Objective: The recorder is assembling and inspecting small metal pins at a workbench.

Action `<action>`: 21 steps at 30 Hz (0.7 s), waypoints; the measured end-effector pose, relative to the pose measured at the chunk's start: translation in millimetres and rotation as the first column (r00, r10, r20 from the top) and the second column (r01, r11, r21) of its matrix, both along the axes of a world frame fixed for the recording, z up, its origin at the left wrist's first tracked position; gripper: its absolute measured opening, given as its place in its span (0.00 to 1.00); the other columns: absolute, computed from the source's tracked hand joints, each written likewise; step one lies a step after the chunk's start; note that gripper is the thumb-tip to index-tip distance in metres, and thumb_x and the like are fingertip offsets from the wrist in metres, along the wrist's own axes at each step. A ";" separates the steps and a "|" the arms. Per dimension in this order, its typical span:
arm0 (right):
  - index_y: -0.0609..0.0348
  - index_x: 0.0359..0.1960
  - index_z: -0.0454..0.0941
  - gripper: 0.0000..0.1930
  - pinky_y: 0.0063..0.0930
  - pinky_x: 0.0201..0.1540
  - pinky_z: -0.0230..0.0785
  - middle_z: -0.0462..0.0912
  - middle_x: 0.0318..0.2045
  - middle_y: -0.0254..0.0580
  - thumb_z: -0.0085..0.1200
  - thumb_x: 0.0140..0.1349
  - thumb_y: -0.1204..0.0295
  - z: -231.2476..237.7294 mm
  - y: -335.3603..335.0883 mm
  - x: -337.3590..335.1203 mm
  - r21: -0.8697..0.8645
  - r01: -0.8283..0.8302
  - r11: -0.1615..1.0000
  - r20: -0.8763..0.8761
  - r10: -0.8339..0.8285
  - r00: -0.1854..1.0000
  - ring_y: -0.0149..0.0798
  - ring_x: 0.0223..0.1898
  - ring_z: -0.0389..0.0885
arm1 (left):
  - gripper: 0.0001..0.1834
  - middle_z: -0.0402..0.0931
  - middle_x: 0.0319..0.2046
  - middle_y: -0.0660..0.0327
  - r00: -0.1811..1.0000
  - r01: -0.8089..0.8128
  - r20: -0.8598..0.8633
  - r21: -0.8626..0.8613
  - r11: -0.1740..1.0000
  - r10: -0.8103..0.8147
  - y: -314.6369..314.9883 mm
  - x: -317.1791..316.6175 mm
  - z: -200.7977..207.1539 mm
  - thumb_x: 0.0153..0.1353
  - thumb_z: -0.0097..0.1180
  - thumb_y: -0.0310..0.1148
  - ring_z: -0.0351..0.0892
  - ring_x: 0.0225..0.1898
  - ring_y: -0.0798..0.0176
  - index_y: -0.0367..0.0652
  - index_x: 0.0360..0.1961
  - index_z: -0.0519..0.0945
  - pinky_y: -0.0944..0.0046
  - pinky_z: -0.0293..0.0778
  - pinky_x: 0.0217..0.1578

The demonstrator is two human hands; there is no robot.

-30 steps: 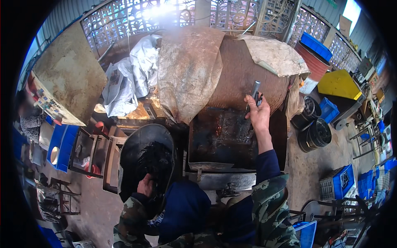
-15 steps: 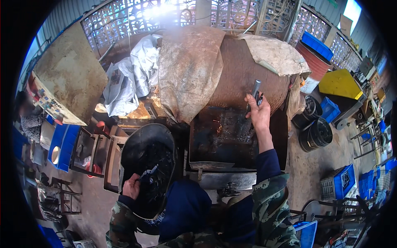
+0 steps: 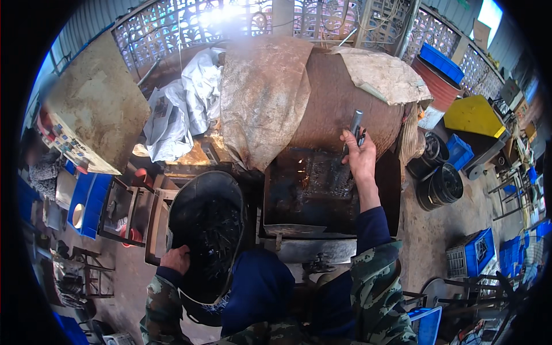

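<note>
My right hand [image 3: 361,164] is wrapped round a silver rod-shaped handle [image 3: 357,121] with dark parts, above a dark metal pan [image 3: 328,228]. Whether the handle is fixed to something is hidden by the hand. Small orange sparks [image 3: 301,167] show inside the pan, left of that hand. At the left side of a tall-walled black tub [image 3: 201,183], my left hand [image 3: 175,260] has its fingers curled in. What they hold, if anything, is hidden. Several dark, narrow pieces [image 3: 215,233] lie heaped in the tub.
Behind the pan stands a large rusty drum-shaped body [image 3: 339,126], partly draped with a stained sack [image 3: 261,92]. A wooden frame [image 3: 158,221] is left of the tub. Black buckets [image 3: 440,187] and a blue crate [image 3: 472,253] stand on the floor at right.
My left hand has drawn slightly left and up to the tub's side. The pale, shiny piece seen by its fingers no longer shows. The right hand keeps its place.
</note>
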State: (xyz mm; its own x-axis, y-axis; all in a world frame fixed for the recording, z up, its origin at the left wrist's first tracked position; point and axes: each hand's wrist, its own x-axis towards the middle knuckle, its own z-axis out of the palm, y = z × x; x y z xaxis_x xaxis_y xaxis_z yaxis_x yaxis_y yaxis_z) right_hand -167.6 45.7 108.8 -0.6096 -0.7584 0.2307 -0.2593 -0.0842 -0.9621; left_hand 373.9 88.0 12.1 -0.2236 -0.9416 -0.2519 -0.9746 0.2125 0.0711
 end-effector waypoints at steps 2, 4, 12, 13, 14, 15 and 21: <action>0.61 0.54 0.76 0.20 0.19 0.19 0.68 0.83 0.34 0.34 0.58 0.68 0.60 -1.8 2.0 1.2 0.000 0.000 1.000 -0.004 0.000 1.000 0.23 0.27 0.76 | 0.08 0.81 0.28 0.47 0.999 -0.020 0.044 0.016 1.000 0.019 0.6 2.1 -0.3 0.59 0.51 0.36 0.82 0.34 0.38 0.52 0.38 0.80 0.42 0.78 0.37; 0.61 0.54 0.76 0.20 0.19 0.19 0.69 0.82 0.34 0.34 0.58 0.68 0.60 -3.2 2.6 0.6 0.001 0.002 1.000 -0.007 -0.001 1.000 0.24 0.27 0.76 | 0.08 0.82 0.29 0.48 0.999 -0.030 0.045 0.015 0.999 0.029 -0.7 5.0 -2.0 0.59 0.52 0.36 0.82 0.35 0.37 0.53 0.38 0.81 0.42 0.78 0.38; 0.63 0.46 0.78 0.18 0.20 0.18 0.70 0.84 0.33 0.38 0.59 0.66 0.60 -10.4 -12.1 -12.3 -0.070 -0.015 0.997 -0.052 0.011 0.999 0.25 0.23 0.77 | 0.09 0.81 0.31 0.49 0.822 0.058 -0.546 -0.201 0.978 -0.161 -18.7 23.3 -35.4 0.63 0.50 0.26 0.83 0.38 0.45 0.41 0.41 0.81 0.55 0.77 0.40; 0.64 0.46 0.78 0.18 0.20 0.19 0.70 0.85 0.34 0.39 0.59 0.66 0.60 -8.0 -13.6 -13.2 -0.091 0.002 0.996 -0.065 -0.008 0.998 0.25 0.24 0.77 | 0.11 0.75 0.23 0.59 0.762 0.025 -0.648 0.046 0.999 0.011 -23.8 22.9 -33.7 0.64 0.45 0.26 0.77 0.25 0.64 0.40 0.42 0.79 0.65 0.72 0.28; 0.64 0.46 0.78 0.18 0.20 0.19 0.70 0.85 0.35 0.39 0.60 0.66 0.60 -9.8 -16.2 -18.1 -0.075 -0.001 0.997 -0.074 -0.005 0.997 0.25 0.23 0.77 | 0.11 0.69 0.20 0.65 0.699 0.002 -0.715 0.032 0.999 0.022 -24.0 15.6 -36.0 0.63 0.44 0.24 0.69 0.21 0.73 0.41 0.41 0.78 0.70 0.66 0.23; 0.65 0.46 0.78 0.19 0.20 0.20 0.70 0.85 0.35 0.39 0.60 0.66 0.60 -11.2 -16.9 -20.7 -0.064 -0.001 0.998 -0.086 -0.005 0.996 0.24 0.23 0.76 | 0.11 0.70 0.20 0.65 0.652 -0.003 -0.755 0.093 0.996 0.073 -25.7 11.5 -37.4 0.63 0.44 0.24 0.69 0.20 0.73 0.41 0.41 0.78 0.70 0.65 0.22; 0.64 0.49 0.79 0.19 0.19 0.22 0.69 0.86 0.38 0.36 0.60 0.67 0.61 -9.3 -11.8 -7.8 0.001 0.004 1.000 -0.032 -0.004 0.999 0.22 0.21 0.72 | 0.13 0.69 0.21 0.66 0.562 -0.145 -0.745 0.340 0.929 0.360 -10.1 -2.6 -20.3 0.61 0.40 0.18 0.68 0.23 0.72 0.37 0.41 0.77 0.70 0.66 0.26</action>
State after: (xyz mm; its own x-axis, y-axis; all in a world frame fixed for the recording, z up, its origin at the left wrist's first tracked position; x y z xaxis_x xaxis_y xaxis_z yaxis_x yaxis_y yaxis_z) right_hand -175.5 33.9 99.5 -0.6047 -0.7565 0.2493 -0.2900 -0.0824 -0.9535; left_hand 371.3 77.9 -8.2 -0.1938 -0.9346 -0.2983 -0.5204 -0.1598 0.8389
